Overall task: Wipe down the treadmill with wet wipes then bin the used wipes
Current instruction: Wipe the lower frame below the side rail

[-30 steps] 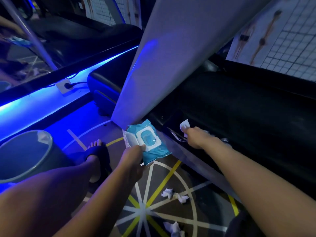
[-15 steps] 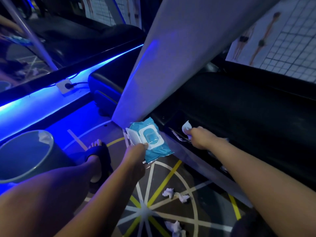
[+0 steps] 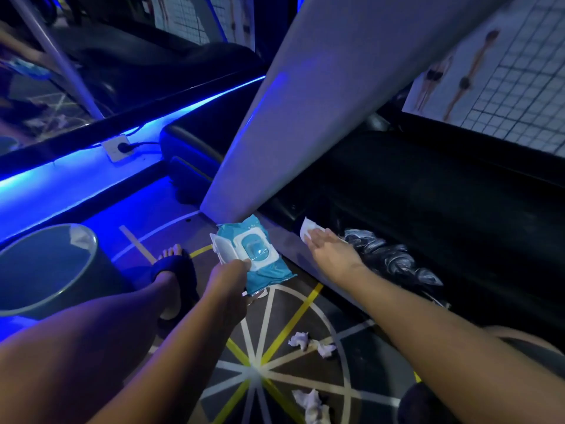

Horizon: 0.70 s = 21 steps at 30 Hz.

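Compared with the view half a second ago, we find the right hand (image 3: 331, 255) has shifted from a closed grip at the dark recess to a flatter posture, fingers extended and pressing the white wet wipe (image 3: 307, 231) against the grey side rail of the treadmill (image 3: 443, 191). Wet streaks (image 3: 394, 258) now show on the black surface just beyond that hand; these were not visible earlier. The camera has also tilted slightly, bringing more of the floor into view.

We record the right hand as largely open, palm down, with the wipe trapped under the fingertips; a corner of the wipe projects beyond them.

Our left hand (image 3: 227, 278) is closed around the lower edge of the blue wipes pack (image 3: 260, 264), thumb on top beside the white dispenser flap (image 3: 224, 249), which stands open. The pack is held clear of the floor, just beside the foot of the grey upright (image 3: 305, 102), much as before.

Two crumpled used wipes (image 3: 310, 344) lie on the patterned floor below the right forearm, and a third (image 3: 312, 407) lies nearer the lower edge. None has moved since the earlier views. The round bin (image 3: 52, 270) stands at the left, well apart from them, with a scrap of white at its far rim. A sandalled foot (image 3: 174, 270) rests between the bin and the pack.
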{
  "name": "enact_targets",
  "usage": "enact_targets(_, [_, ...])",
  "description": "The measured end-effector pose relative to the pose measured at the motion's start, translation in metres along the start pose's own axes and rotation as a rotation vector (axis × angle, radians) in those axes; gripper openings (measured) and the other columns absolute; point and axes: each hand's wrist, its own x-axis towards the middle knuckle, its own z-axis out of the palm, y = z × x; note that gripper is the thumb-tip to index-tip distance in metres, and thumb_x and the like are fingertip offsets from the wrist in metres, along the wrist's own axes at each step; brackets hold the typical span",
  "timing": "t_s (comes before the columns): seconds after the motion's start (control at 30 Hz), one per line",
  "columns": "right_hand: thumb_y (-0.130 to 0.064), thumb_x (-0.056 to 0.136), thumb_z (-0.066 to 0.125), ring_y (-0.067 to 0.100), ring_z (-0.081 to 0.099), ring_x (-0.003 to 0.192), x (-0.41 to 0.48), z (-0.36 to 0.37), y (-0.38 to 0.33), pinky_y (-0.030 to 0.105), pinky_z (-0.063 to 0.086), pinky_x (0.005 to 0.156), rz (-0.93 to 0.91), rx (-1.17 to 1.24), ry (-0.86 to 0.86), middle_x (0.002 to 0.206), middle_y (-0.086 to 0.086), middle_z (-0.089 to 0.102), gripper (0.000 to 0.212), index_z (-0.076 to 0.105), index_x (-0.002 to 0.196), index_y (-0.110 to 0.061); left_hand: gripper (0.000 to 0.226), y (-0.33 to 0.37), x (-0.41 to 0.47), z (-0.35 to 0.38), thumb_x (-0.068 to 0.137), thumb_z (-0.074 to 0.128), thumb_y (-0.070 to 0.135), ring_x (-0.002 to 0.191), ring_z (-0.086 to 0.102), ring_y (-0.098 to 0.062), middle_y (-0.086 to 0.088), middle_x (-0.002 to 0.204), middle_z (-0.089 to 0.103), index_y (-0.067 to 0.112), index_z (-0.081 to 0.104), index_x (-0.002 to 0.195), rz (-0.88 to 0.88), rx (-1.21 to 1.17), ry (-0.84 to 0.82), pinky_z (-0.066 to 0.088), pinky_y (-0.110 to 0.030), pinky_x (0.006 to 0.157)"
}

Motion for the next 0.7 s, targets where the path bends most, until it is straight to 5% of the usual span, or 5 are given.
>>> enact_targets(0.1, [-0.015,0.082,0.074,0.030,0.046,0.132,0.017,0.008,-0.013,0.036,0.038,0.113,0.015,-0.087,-0.035,0.143,0.013,0.055,0.055,0.061,0.131,0.004,0.030,0.003,0.005,-0.003,0.104,0.054,0.005,0.080,0.068,-0.025,-0.018,0.114,0.071,0.005,0.057,0.134,-0.004,0.012,-0.003,0.055,-0.036,0.063])
enact_targets(0.13, [-0.015,0.083,0.072,0.030,0.041,0.137,0.020,0.008,-0.016,0.035,0.036,0.115,0.045,-0.096,-0.044,0.147,0.013,0.052,0.055,0.060,0.132,0.006,0.032,0.003,0.008,-0.004,0.104,0.054,0.005,0.081,0.069,-0.025,-0.019,0.118,0.071,0.004,0.056,0.136,-0.005,0.018,-0.002,0.054,-0.035,0.062])
enact_targets(0.27, [-0.003,0.104,0.027,0.026,-0.002,0.156,0.026,0.017,-0.023,0.036,-0.005,0.124,0.052,-0.040,-0.019,0.169,0.010,-0.004,0.058,0.006,0.158,0.004,0.034,0.004,0.011,-0.004,0.103,0.056,0.007,0.083,0.069,-0.025,-0.019,0.119,0.071,0.004,0.055,0.137,-0.011,0.041,-0.014,0.055,-0.034,0.062])
enact_targets(0.7, [0.000,0.103,0.027,0.033,-0.007,0.155,-0.028,0.031,0.003,0.044,0.000,0.127,-0.057,-0.231,-0.054,0.166,0.020,-0.011,0.057,0.004,0.154,0.011,0.038,-0.005,0.009,0.002,0.103,0.055,0.005,0.095,0.071,-0.029,-0.019,0.122,0.071,0.004,0.054,0.141,-0.009,0.044,0.002,0.057,-0.035,0.066])
